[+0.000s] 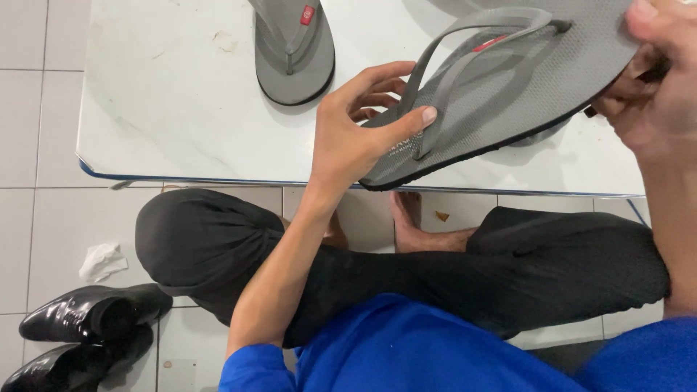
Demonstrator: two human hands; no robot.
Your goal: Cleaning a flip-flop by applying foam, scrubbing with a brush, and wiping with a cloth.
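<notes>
The grey flip-flop [508, 80] is held above the edge of the white table [167, 109], tilted, with its strap side facing up. It has grey straps, a small red mark on the strap and a thin black sole edge. Its heel end is in the left hand [356, 131], and its toe end is in the right hand [653, 80].

Light is bright, even and cool, falling from above. The white table [167, 94] reflects it softly, with no hard glare, and pale shadows lie under the sandal [501, 87] near the table's right edge. The black shoes [80, 327] show small sharp highlights. The right hand [653, 80] is slightly blurred. Focus elsewhere is crisp; straight lines bow mildly toward the frame's edges.
</notes>
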